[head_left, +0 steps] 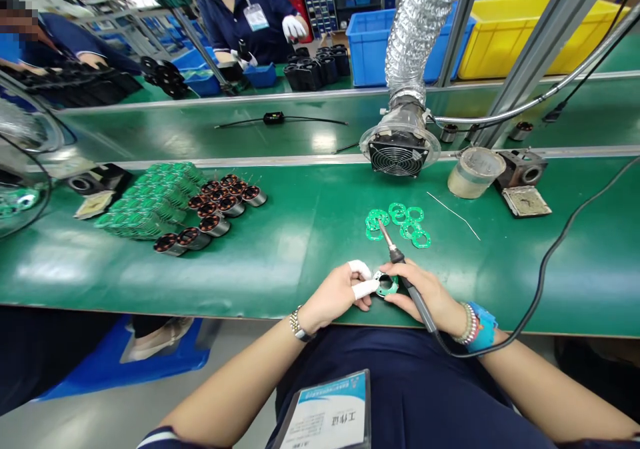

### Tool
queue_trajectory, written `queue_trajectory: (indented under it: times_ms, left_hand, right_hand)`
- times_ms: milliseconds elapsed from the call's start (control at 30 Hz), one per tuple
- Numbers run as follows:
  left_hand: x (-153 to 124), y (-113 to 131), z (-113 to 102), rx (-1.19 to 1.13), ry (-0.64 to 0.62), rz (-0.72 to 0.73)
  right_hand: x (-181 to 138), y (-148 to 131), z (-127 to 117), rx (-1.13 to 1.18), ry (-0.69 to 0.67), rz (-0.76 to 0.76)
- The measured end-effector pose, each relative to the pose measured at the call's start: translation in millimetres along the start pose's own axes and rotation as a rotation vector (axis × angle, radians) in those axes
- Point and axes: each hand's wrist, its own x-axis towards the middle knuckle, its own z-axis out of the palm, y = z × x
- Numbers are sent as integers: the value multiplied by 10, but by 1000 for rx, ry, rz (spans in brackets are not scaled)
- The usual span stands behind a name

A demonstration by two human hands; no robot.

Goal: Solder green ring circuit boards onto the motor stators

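Close to the bench's front edge, my left hand, with white finger cots on some fingers, pinches the near side of a green ring-shaped circuit board. What lies under the board is hidden. My right hand has a soldering iron across it, tip pointing away and up to the left. Thumb and finger of that same hand also touch the board's right side. Just beyond the iron's tip lie several loose green ring boards. A thin bent wire of solder or metal rests to their right.
At left stand several copper-wound motor stators beside stacked green boards. A fume fan hangs ahead. A round tub and iron stand sit at right. The iron's cord loops rightward. Co-workers are across and left.
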Motion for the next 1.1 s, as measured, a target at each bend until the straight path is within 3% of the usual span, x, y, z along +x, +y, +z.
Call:
queue_trajectory:
  times_ms: [167,400,533,767,967,1100]
  left_hand:
    - [91,-17,-55,42,15,161]
    - [-127,-104,156,-10,246,111]
    - [-175,-143,180,-10,208,135]
    - [-212,-179,-123,316,164,222]
    - [-213,-238,-116,1121,279,756]
    - [-185,-221,-79,1331,296,947]
  right_hand:
    - [-19,-2,-33,-20,7,0]
    - [-80,-113,-29,-109,121,8]
    - [-32,-105,69,-148,81,0]
    - [-11,-23,74,-129,69,66]
    - [-7,-24,68,-143,70,54]
    - [-11,-31,81,-166,93,41]
